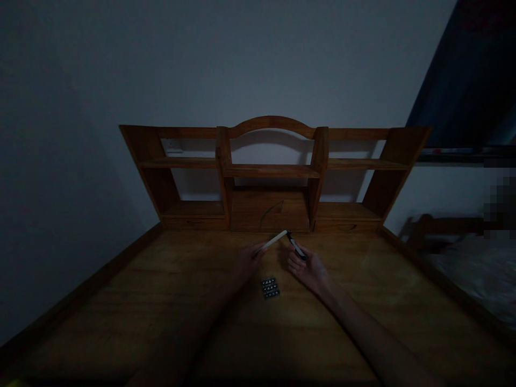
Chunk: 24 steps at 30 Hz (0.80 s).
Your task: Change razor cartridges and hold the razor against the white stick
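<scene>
My left hand [246,262] is closed on a slim white stick-like piece [274,239] that slants up to the right. My right hand [307,270] is closed on a short dark piece with a white stripe [296,247]. The tips of the two pieces meet above the wooden desk [161,312]. Just below and between my hands, a small dark block of three rows with pale marks [270,287] lies flat on the desk. The light is dim, so fine detail is hard to read.
A wooden hutch with shelves and an arched top [271,172] stands at the back of the desk against a pale wall. Raised wooden rims run along the desk's left and right sides. A bed with pale bedding [475,274] lies to the right.
</scene>
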### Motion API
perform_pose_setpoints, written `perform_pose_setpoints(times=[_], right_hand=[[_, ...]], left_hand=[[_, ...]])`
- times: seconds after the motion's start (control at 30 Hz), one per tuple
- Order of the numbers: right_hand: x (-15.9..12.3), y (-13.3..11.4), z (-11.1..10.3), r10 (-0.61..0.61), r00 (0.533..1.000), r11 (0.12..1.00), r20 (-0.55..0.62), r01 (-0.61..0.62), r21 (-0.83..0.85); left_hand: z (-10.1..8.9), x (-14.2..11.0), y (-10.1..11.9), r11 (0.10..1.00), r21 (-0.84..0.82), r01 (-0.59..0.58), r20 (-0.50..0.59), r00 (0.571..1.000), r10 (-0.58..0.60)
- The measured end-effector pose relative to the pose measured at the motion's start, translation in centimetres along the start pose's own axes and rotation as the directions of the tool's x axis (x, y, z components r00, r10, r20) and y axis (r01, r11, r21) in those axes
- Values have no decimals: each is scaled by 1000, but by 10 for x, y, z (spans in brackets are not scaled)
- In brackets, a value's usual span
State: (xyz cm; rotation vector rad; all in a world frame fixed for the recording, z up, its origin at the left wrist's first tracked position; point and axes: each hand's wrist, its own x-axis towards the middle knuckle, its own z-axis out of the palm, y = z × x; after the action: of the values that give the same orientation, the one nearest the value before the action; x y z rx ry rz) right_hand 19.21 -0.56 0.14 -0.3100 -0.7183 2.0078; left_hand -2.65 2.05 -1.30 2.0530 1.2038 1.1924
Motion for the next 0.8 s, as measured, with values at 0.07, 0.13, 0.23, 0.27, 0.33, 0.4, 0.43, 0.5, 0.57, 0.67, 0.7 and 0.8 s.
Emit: perform_pose_setpoints(times=[0.07,0.13,0.23,0.27,0.33,0.4,0.43,0.5,0.57,0.67,0.7,0.8], right_hand=[[-1,-1,1,-1,1000,1000,20,1,-4],[-1,-1,3,1,1000,1000,25,0,-15],[-1,-1,3,-5,999,1000,40,6,-26],[-1,-1,3,-8,999,1000,46,9,-28],[0,0,2,-10,998,999,55,12,-36],[0,1,2,-12,998,999,58,15,-47],[1,2,2,-13,998,999,59,16,-51],[1,2,2,-13,998,999,66,16,-51],[0,2,2,-14,997,999,72,17,-45],[0,1,3,-17,998,999,68,20,-37],[0,1,3,-17,998,999,66,20,-36],[0,1,3,-13,998,999,59,15,-40]], left_hand=[[-1,0,-1,1000,-12,24,-11,1000,-25],[-1,0,1,999,-28,30,-3,1000,-30],[-1,-1,7,998,-54,15,38,999,-13],[-1,-1,8,998,-58,15,42,999,-13],[-1,-1,9,998,-61,27,20,999,-26],[-1,-1,9,997,-70,44,-10,999,-45],[-1,-1,9,996,-76,52,-18,998,-53],[-2,-1,10,994,-85,65,-8,998,-66],[-2,-1,11,994,-84,66,8,998,-65],[0,-2,14,996,-76,55,29,998,-53],[0,-2,14,995,-78,55,26,998,-53],[0,0,12,993,-105,62,-1,998,-62]])
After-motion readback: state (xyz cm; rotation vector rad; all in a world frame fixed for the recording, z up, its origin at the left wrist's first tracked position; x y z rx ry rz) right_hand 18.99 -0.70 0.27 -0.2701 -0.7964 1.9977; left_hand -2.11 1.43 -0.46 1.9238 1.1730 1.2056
